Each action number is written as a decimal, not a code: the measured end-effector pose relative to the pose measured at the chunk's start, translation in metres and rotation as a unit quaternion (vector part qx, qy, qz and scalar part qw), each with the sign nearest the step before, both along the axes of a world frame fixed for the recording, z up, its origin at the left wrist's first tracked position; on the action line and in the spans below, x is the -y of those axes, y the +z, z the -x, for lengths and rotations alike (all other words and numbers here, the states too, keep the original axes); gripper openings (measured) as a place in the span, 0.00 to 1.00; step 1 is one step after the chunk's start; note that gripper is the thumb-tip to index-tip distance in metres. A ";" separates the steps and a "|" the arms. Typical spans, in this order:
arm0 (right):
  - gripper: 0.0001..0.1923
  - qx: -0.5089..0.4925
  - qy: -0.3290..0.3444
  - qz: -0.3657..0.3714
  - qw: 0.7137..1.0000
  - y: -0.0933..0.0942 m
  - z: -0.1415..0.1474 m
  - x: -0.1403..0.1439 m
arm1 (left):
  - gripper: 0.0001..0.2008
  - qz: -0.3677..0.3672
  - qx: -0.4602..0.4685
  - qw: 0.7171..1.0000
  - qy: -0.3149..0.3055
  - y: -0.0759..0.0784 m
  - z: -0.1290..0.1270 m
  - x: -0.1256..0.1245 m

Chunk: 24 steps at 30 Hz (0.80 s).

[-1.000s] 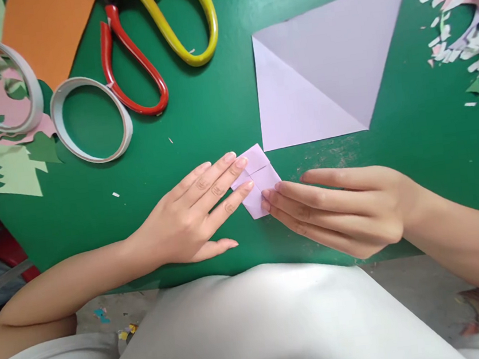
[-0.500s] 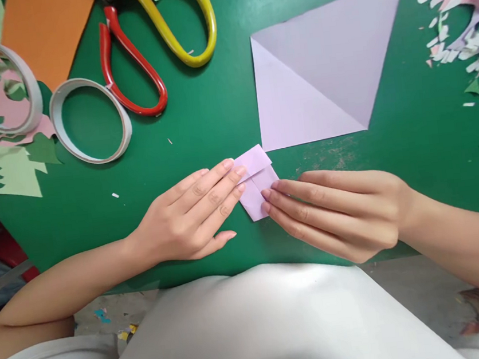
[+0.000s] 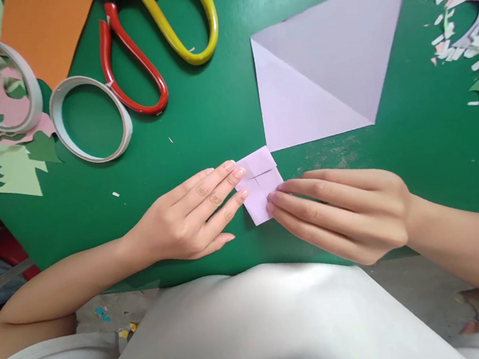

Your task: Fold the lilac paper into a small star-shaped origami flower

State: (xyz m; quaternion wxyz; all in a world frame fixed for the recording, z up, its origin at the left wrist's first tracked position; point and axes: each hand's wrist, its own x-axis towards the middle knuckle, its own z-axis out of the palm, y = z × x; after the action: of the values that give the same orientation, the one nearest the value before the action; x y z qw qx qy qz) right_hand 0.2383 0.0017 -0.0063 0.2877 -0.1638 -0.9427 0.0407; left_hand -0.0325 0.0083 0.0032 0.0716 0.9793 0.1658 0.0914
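Note:
A small folded lilac paper piece (image 3: 259,186) lies flat on the green table (image 3: 198,121) near its front edge. My left hand (image 3: 192,216) presses its fingertips on the piece's left edge, fingers stretched out. My right hand (image 3: 338,214) touches the piece's right edge with its fingertips, fingers held together and flat. Neither hand lifts the paper; both pin it to the table.
A larger lilac sheet (image 3: 318,72) folded into a triangle lies just behind the piece. Red scissors (image 3: 133,62) and yellow scissors (image 3: 178,22) lie at the back, two tape rolls (image 3: 89,119) and orange paper (image 3: 45,29) at the left, paper scraps (image 3: 459,22) at the right.
My left fingertips slid back from the middle of the small piece to its left edge, and the piece sits slightly further right. The large lilac sheet shifted a little.

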 end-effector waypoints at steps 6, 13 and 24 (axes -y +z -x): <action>0.07 0.007 -0.022 0.055 0.998 -0.004 -0.006 -0.002 | 0.25 0.016 -0.012 0.999 -0.038 0.002 0.001 -0.004; 0.06 0.007 -0.042 0.066 0.997 -0.008 -0.002 -0.001 | 0.22 0.042 -0.008 0.998 -0.052 0.003 0.003 -0.008; 0.05 -0.010 -0.152 0.240 0.959 -0.004 0.019 -0.004 | 0.21 0.049 0.009 0.998 -0.048 0.002 0.004 -0.010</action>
State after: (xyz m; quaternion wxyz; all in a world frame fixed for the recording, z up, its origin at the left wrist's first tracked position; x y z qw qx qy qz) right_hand 0.2196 0.0059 -0.0106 0.2521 -0.3689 -0.8662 0.2237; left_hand -0.0360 0.0178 0.0053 0.1252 0.9807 0.1219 0.0881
